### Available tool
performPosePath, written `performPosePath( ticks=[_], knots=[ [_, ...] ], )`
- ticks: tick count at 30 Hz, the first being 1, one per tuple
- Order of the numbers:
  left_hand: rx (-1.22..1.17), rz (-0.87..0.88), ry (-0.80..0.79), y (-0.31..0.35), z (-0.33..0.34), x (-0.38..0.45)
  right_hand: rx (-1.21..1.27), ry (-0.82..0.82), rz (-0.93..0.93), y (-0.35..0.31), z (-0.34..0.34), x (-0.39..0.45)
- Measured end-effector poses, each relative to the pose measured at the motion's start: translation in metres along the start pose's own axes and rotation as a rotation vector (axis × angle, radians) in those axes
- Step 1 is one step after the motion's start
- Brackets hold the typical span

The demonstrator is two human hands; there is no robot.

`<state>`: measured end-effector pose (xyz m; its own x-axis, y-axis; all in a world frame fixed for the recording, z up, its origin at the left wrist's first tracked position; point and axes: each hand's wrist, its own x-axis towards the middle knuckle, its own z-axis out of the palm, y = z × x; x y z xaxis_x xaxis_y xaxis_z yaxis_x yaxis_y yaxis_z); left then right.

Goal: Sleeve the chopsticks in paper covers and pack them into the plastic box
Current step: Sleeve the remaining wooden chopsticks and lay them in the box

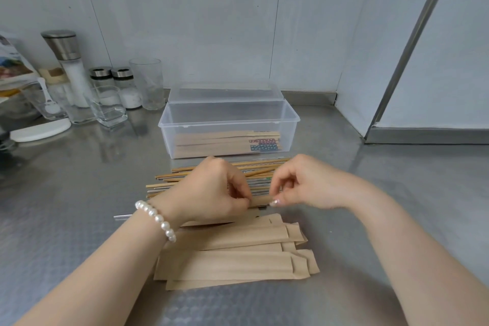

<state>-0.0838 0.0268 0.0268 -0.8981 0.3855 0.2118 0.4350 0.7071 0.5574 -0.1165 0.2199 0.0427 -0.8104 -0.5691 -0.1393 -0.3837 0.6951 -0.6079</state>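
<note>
A clear plastic box (pixel 229 118) with its lid folded back stands mid-counter; several sleeved chopsticks (pixel 211 141) lie inside. Loose wooden and metal chopsticks (pixel 260 167) lie in a pile just in front of the box. A stack of brown paper covers (pixel 232 259) lies nearer to me. My left hand (pixel 209 190), with a pearl bracelet on the wrist, pinches one paper cover (pixel 260 200) above the pile. My right hand (pixel 304 182) pinches the cover's right end. Whether a chopstick is inside that cover is hidden by my fingers.
Salt grinder (pixel 69 66), two shaker jars (pixel 124 87), glasses (pixel 147 82) and a white lid (pixel 41 130) crowd the back left. The steel counter (pixel 397 219) meets a tiled wall behind the box and a steel-framed panel (pixel 412 42) at right.
</note>
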Motion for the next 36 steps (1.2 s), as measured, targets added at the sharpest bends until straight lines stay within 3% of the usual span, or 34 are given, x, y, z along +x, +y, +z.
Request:
performPosePath(
  ticks=[5,9,12,17,20,24,30,36],
  knots=[
    [-0.082,-0.057,0.100,0.005,-0.006,0.001,0.202,0.276,-0.176,-0.006,-0.002,-0.002],
    [-0.222,-0.106,-0.008,0.006,-0.007,0.002,0.226,0.330,-0.293,-0.009,0.003,-0.003],
    [-0.318,-0.107,0.026,0.009,-0.010,0.003,0.258,0.322,-0.321,-0.009,0.003,-0.003],
    [-0.109,-0.142,0.125,0.000,-0.007,0.005,0.253,0.265,-0.247,-0.006,-0.004,-0.003],
    [0.009,-0.108,0.153,0.000,-0.002,0.005,0.413,0.276,-0.176,-0.006,-0.004,0.000],
    [0.016,-0.058,0.183,0.001,0.002,0.005,0.467,0.221,-0.064,-0.006,0.003,0.004],
    [-0.002,-0.030,0.185,0.000,0.005,0.006,0.513,0.215,-0.055,-0.004,0.013,0.009],
    [0.023,-0.153,0.303,-0.008,-0.008,0.006,0.432,0.311,-0.069,0.006,0.004,0.013]
  ],
)
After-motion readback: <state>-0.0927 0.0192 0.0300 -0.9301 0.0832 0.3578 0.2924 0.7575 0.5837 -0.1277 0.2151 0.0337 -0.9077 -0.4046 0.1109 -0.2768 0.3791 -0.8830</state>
